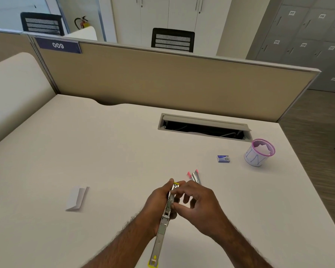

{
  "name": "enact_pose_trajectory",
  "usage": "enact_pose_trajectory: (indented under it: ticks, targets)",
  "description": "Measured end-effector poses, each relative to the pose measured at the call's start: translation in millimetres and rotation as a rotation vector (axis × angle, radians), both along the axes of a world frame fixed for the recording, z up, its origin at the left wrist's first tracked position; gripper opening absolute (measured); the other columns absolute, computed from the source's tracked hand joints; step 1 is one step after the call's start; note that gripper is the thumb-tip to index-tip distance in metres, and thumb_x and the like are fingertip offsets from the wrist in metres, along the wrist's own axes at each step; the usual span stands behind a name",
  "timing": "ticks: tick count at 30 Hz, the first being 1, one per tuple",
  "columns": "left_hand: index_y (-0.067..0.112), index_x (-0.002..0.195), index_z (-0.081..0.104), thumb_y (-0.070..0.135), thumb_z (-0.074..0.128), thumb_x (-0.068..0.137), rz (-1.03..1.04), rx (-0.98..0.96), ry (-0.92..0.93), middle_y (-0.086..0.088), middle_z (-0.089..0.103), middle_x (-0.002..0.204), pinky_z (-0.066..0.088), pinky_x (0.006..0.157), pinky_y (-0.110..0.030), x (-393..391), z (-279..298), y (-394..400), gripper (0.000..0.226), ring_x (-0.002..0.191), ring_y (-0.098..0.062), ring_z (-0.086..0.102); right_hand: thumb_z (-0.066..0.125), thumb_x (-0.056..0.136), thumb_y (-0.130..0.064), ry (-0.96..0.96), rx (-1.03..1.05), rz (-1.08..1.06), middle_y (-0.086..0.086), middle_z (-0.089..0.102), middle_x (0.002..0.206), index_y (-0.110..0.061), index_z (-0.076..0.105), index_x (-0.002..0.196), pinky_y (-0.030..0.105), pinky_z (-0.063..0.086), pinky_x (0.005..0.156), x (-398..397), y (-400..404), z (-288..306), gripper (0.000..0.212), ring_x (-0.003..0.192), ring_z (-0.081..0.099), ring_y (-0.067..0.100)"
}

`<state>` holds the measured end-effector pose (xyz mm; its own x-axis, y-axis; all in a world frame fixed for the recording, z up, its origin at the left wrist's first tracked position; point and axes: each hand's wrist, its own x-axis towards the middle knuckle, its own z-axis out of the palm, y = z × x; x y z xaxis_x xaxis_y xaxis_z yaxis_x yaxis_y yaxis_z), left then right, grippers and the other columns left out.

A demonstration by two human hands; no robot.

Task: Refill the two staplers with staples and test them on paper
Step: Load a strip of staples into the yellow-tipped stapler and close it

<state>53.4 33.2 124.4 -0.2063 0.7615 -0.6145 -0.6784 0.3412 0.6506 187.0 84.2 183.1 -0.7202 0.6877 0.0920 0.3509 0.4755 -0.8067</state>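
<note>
On the pale desk (85, 151) the person holds a yellow stapler (163, 223) that is swung fully open, so that its metal arm reaches from between the two hands down toward the lower edge of the view, where a yellow end piece shows. The left hand (159, 202) grasps the stapler from the left side, with the thumb up along the far end near the yellow tip and the fingers wrapped behind the metal channel. The right hand (199, 204) comes from the right, and its thumb and forefinger are pinched together at the open channel of the stapler; they seem to hold something very small there (I cannot tell if it is a strip of staples), while the other fingers are curled loosely above the desk. Just behind the right hand lies the second stapler, the pink stapler (194, 176), also opened, with its two pink tips pointing away from the person. Farther right and well apart from it sits a small blue staple box (223, 158) on the desk. Near the right edge of the desk stands a pink mesh cup (259, 154) with white paper inside it. To the left, well apart from the hands, a folded white paper (76, 199) lies flat. Behind the staple box, an open cable tray (203, 124) is set into the desk surface, and a beige partition (162, 78) closes the far side.
</note>
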Motion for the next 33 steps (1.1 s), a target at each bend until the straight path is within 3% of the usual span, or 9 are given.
enact_pose_trajectory:
  ticks: [3,6,10,13,16,19,24,27,33]
  targets:
    - [0.021,0.082,0.078,0.055,0.061,0.084,-0.01,0.02,0.038,0.003,0.058,0.059,0.035,0.044,-0.023,-0.4,4.5,0.2,0.038,0.052,-0.009,0.051,0.075,0.075,-0.02,0.035,0.051,0.032,-0.019,0.063,0.092,-0.031,0.071,0.096,0.016,0.045,0.06,-0.8,-0.7,2.6,0.025,0.082,0.057,0.011]
    - [0.019,0.065,0.072,0.054,0.059,0.086,-0.022,0.032,0.054,0.002,0.049,0.051,0.033,0.04,-0.024,0.4,7.8,-1.4,0.042,0.041,-0.011,0.04,0.073,0.076,-0.016,0.088,0.015,0.024,-0.018,0.067,0.094,-0.028,0.07,0.094,0.019,0.049,0.064,0.5,0.5,4.3,0.023,0.082,0.061,0.011]
    - [0.019,0.057,0.066,0.052,0.059,0.087,-0.023,0.039,0.05,-0.001,0.044,0.048,0.031,0.04,-0.024,3.2,9.8,-3.7,0.045,0.041,-0.013,0.035,0.069,0.083,-0.009,0.242,-0.417,-0.041,0.001,0.075,0.09,-0.018,0.071,0.095,0.023,0.052,0.068,2.7,0.6,9.3,0.016,0.075,0.066,0.011]
    - [0.021,0.082,0.077,0.051,0.053,0.091,-0.05,0.059,0.038,-0.001,0.057,0.059,0.038,0.047,-0.025,3.9,14.1,-3.3,0.039,0.052,-0.014,0.049,0.066,0.084,-0.003,0.336,-0.645,0.018,0.012,0.075,0.092,-0.007,0.067,0.098,0.025,0.055,0.07,1.4,-9.3,12.7,0.015,0.081,0.07,0.017]
    - [0.023,0.107,0.073,0.05,0.046,0.095,-0.082,0.075,0.032,-0.007,0.071,0.078,0.052,0.063,-0.028,2.3,16.1,-4.8,0.041,0.077,-0.019,0.07,0.071,0.076,-0.022,0.228,-0.513,0.073,0.01,0.075,0.087,-0.017,0.069,0.096,0.034,0.057,0.081,2.5,-22.6,9.6,0.021,0.083,0.072,0.022]
    - [0.02,0.104,0.074,0.048,0.046,0.096,-0.084,0.076,0.024,-0.009,0.071,0.08,0.054,0.064,-0.027,3.7,17.4,-5.9,0.041,0.081,-0.019,0.071,0.072,0.075,-0.023,0.201,-0.403,0.085,0.005,0.075,0.085,-0.023,0.069,0.093,0.025,0.055,0.077,1.9,-23.9,10.5,0.018,0.08,0.071,0.019]
    - [0.018,0.072,0.076,0.05,0.054,0.091,-0.016,0.042,0.061,-0.001,0.045,0.053,0.031,0.04,-0.024,3.1,14.3,-1.1,0.044,0.044,-0.011,0.037,0.074,0.079,-0.015,0.219,-0.285,-0.174,-0.004,0.072,0.083,-0.028,0.073,0.091,0.03,0.055,0.07,1.0,-2.9,10.9,0.018,0.078,0.067,0.013]
    - [0.022,0.089,0.078,0.054,0.052,0.091,-0.03,0.031,0.093,0.0,0.051,0.057,0.034,0.042,-0.024,0.0,11.7,-0.1,0.041,0.045,-0.009,0.041,0.078,0.075,-0.021,0.092,-0.121,-0.142,-0.013,0.063,0.083,-0.037,0.072,0.092,0.021,0.045,0.058,2.2,1.6,6.9,0.024,0.075,0.059,0.011]
    - [0.027,0.102,0.076,0.054,0.048,0.093,-0.042,0.02,0.066,0.001,0.063,0.088,0.037,0.057,-0.023,0.6,11.2,3.1,0.041,0.086,-0.009,0.052,0.076,0.074,-0.035,-0.067,0.058,-0.062,-0.023,0.054,0.085,-0.04,0.07,0.098,0.01,0.038,0.062,0.2,-2.5,-0.6,0.025,0.082,0.051,0.004]
